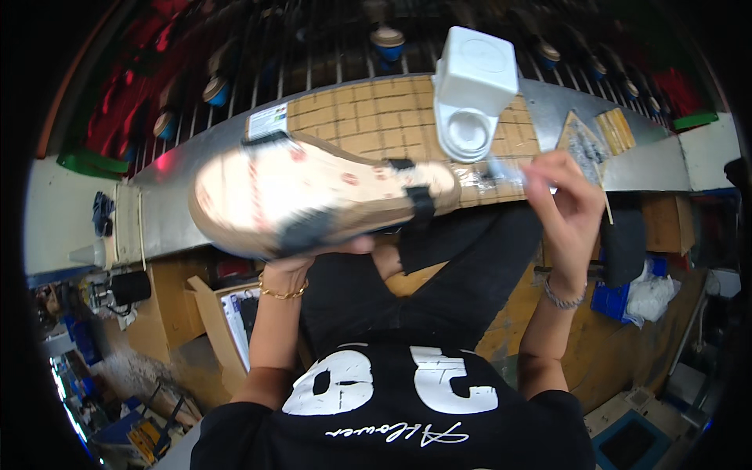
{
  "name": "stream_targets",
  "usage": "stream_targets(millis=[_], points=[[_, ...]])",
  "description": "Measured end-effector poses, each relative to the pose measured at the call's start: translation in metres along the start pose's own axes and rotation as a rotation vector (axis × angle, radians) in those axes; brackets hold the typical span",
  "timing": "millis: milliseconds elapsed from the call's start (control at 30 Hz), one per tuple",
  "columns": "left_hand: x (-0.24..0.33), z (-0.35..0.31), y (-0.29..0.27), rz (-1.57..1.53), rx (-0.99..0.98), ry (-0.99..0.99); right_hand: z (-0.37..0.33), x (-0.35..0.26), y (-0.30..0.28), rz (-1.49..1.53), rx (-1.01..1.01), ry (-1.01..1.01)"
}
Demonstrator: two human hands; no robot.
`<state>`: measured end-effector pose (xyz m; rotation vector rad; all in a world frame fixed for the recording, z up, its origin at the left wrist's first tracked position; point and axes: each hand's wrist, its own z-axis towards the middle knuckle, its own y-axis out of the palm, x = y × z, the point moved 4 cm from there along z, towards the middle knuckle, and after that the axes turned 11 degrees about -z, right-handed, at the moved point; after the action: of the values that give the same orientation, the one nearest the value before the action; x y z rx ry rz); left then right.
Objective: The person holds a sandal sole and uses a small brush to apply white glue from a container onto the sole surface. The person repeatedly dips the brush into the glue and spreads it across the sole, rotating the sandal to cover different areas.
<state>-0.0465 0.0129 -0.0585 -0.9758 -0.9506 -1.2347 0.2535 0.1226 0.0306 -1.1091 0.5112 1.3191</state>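
Observation:
My left hand (pixel 313 254) holds up a shoe (pixel 313 196) by its underside edge, sole facing me. The sole is pale and worn, with dark straps across it, and it is blurred. My right hand (pixel 568 207) is raised at the right, fingers curled around a small clear, shiny piece (pixel 505 168) near the shoe's heel end. A thin stick (pixel 605 205) shows beside that hand; whether the hand holds it is unclear. A white plastic container (pixel 474 90) with a round opening stands just above the right hand on the tan patterned mat (pixel 368 117).
A metal bench surface (pixel 168 204) curves across the view, with a roller conveyor (pixel 313 55) carrying blue-based lasts behind it. Packets (pixel 591 137) lie at the right of the bench. Cardboard boxes (pixel 211 313), a blue crate (pixel 615 301) and clutter sit below.

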Motion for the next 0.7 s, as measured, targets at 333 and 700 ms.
stream_targets(millis=[333, 700], points=[[0.029, 0.042, 0.031, -1.418, -0.145, -0.329, 0.029, 0.063, 0.015, -0.832, 0.006, -0.212], [0.005, 0.027, 0.034, -0.959, 0.323, -0.376, 0.027, 0.093, -0.004, -0.202, -0.200, 0.299]])
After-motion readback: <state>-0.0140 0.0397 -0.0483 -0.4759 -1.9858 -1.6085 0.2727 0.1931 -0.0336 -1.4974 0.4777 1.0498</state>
